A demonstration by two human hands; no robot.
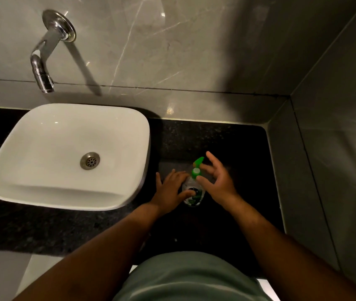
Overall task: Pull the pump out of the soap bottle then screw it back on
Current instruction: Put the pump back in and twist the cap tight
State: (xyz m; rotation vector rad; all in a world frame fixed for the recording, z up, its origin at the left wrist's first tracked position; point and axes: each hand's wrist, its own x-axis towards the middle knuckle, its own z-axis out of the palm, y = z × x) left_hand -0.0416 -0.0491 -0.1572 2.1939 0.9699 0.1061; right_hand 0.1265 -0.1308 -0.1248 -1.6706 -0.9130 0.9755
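Observation:
A clear soap bottle (192, 193) with a green and white label stands upright on the black counter (205, 140), to the right of the basin. Its green pump (197, 168) sits on the bottle's neck, nozzle pointing away from me. My left hand (171, 187) wraps the bottle's body from the left, thumb across the label. My right hand (218, 181) hovers at the pump's right side with fingers spread; thumb and fingertips lie close to the green collar, and I cannot tell whether they touch it.
A white basin (42, 131) with a metal drain (89, 160) fills the counter's left. A chrome tap (42, 77) juts from the grey marble wall above it. A tiled side wall (324, 170) closes the counter on the right.

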